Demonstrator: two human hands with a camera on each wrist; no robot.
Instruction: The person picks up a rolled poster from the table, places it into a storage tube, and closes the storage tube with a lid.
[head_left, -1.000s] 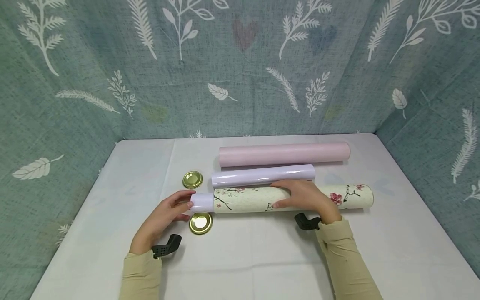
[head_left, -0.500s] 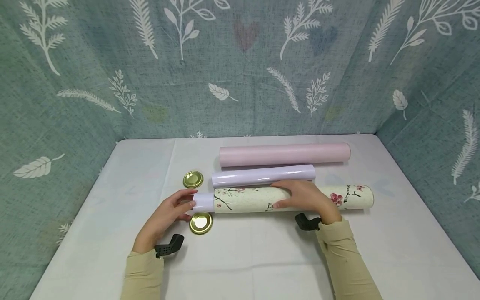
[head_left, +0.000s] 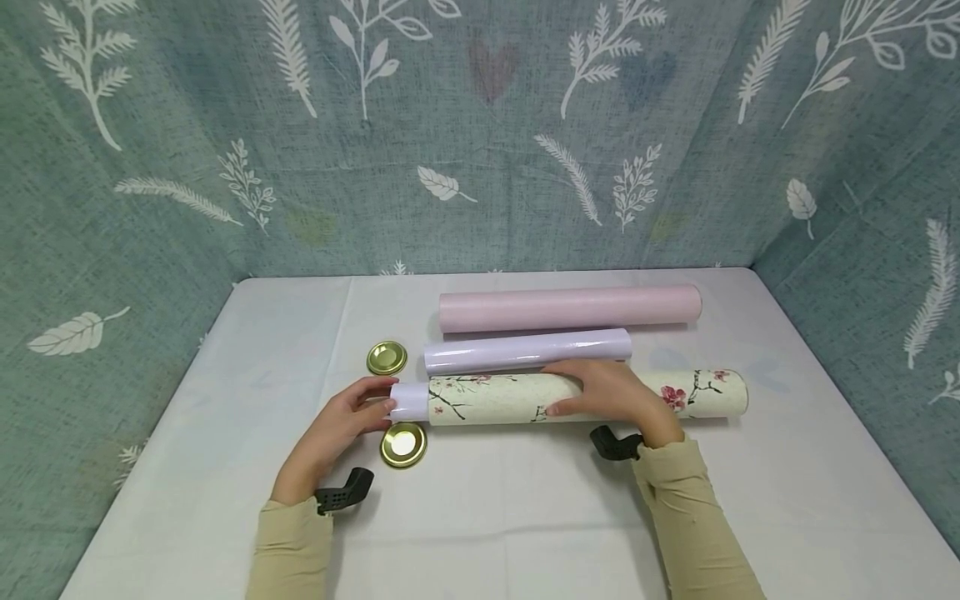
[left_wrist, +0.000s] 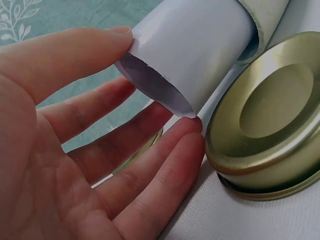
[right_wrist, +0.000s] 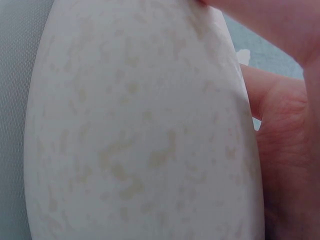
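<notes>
A cream tube [head_left: 487,400] printed with dark branches and red blossoms lies along the white table. My right hand [head_left: 611,392] grips it from above near its middle. A smaller glossy lavender roll [head_left: 409,402] of paper sits partly inside the tube's left end, and a short length sticks out. My left hand [head_left: 348,421] holds that exposed end, thumb on one side and fingertips at the rim. In the left wrist view, the roll's hollow opening [left_wrist: 155,87] faces the palm. The pale mottled tube wall [right_wrist: 140,120] fills most of the right wrist view.
Two gold metal lids lie near the left hand, one lid [head_left: 387,357] behind the roll and one lid [head_left: 403,445] in front. A second lavender roll [head_left: 525,350] and a longer pink roll [head_left: 570,309] lie behind the tube. Patterned green cloth [head_left: 480,183] hangs beyond the table.
My left hand has shifted slightly right, and the lavender roll has slid a little farther into the tube. The right hand and the tube stay in place.
</notes>
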